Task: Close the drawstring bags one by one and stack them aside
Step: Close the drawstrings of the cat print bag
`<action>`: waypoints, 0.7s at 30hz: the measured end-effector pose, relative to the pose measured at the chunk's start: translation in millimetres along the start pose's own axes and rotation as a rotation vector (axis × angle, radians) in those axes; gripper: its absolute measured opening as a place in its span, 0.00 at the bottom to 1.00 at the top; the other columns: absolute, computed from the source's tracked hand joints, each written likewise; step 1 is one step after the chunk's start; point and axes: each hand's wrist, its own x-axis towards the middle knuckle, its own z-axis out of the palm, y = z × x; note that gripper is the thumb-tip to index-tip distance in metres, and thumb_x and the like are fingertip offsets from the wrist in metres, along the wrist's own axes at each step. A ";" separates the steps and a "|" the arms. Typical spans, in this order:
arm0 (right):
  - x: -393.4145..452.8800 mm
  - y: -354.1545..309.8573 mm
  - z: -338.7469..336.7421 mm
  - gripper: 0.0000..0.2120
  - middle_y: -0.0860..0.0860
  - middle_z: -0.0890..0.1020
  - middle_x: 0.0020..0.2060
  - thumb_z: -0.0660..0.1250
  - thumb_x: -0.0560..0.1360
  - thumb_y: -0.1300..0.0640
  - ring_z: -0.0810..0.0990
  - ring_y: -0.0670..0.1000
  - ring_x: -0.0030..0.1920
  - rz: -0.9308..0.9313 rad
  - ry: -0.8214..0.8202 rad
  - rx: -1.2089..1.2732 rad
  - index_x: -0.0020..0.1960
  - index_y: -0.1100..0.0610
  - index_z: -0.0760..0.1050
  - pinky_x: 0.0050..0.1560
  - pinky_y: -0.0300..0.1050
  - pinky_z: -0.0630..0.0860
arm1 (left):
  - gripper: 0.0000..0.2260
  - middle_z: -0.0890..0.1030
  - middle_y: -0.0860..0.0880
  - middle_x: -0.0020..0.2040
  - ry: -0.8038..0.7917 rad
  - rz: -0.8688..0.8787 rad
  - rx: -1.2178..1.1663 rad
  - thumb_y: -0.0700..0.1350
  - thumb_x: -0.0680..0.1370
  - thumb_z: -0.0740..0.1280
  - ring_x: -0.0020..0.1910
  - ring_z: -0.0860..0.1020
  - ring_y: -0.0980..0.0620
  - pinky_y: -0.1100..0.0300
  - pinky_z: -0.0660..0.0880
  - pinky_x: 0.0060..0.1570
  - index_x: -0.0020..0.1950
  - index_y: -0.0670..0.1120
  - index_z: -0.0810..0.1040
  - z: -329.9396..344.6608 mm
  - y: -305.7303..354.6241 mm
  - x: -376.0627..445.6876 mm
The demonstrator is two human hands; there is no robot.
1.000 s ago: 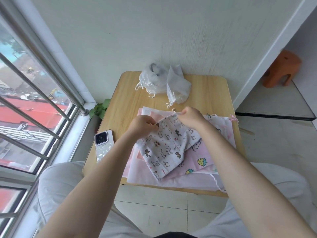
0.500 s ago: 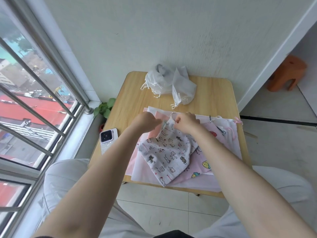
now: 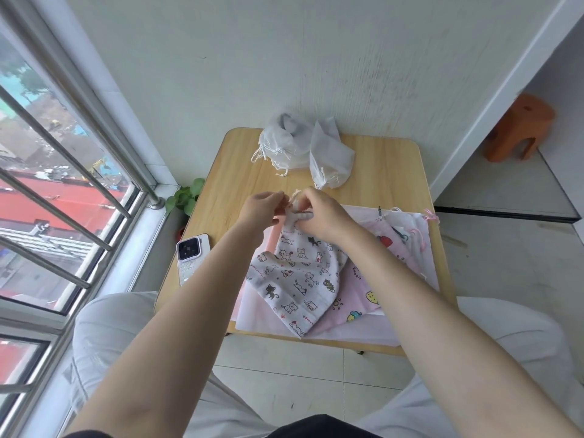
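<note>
Left hand (image 3: 264, 207) pinching cord, right hand (image 3: 320, 214) gripping cat-print bag (image 3: 297, 279) neck

A person's 2 hands meet over the middle of a small table (image 3: 388, 159), the left hand (image 3: 260, 210) and right hand (image 3: 322, 213) close together at the gathered mouth of a cat-print bag (image 3: 297, 279). That bag lies on top of a pile of flat bags (image 3: 373, 298) covering the table's near right part. Behind the hands, at the table's far edge by the wall, sit 2 closed bags (image 3: 303, 150) side by side. A phone (image 3: 191, 257) lies at the near left edge. A potted plant (image 3: 186, 197) stands beyond the table's left side, beneath the window.
</note>
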 end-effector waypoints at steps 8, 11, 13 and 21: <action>1.4 2.5 0.6 0.04 0.49 0.80 0.42 0.65 0.75 0.61 0.78 0.52 0.43 -0.024 0.040 -0.001 0.48 0.54 0.76 0.40 0.45 0.74 | 0.12 0.80 0.51 0.39 -0.179 0.031 0.020 0.47 0.76 0.70 0.35 0.75 0.55 0.60 0.74 0.42 0.57 0.45 0.83 0.4 -5.0 -1.8; -0.5 2.3 0.2 0.04 0.48 0.80 0.42 0.64 0.75 0.62 0.78 0.51 0.43 -0.018 0.054 0.031 0.49 0.55 0.75 0.44 0.48 0.76 | 0.14 0.77 0.52 0.35 -0.160 -0.022 0.040 0.51 0.75 0.72 0.34 0.73 0.55 0.60 0.73 0.42 0.55 0.45 0.84 -0.4 -6.0 -0.7; -2.5 2.6 1.8 0.05 0.48 0.80 0.41 0.64 0.75 0.61 0.78 0.51 0.42 -0.008 0.072 0.077 0.51 0.55 0.72 0.44 0.49 0.76 | 0.15 0.79 0.49 0.39 -0.159 -0.058 0.060 0.55 0.73 0.73 0.39 0.75 0.52 0.58 0.73 0.44 0.52 0.45 0.85 -0.1 -9.1 0.6; -6.5 10.1 -6.4 0.16 0.48 0.77 0.40 0.68 0.75 0.45 0.77 0.51 0.38 0.134 0.153 -0.137 0.52 0.55 0.69 0.35 0.46 0.72 | 0.07 0.82 0.43 0.43 0.066 -0.139 -0.428 0.42 0.81 0.64 0.41 0.81 0.48 0.54 0.81 0.45 0.53 0.38 0.77 4.6 -6.6 2.4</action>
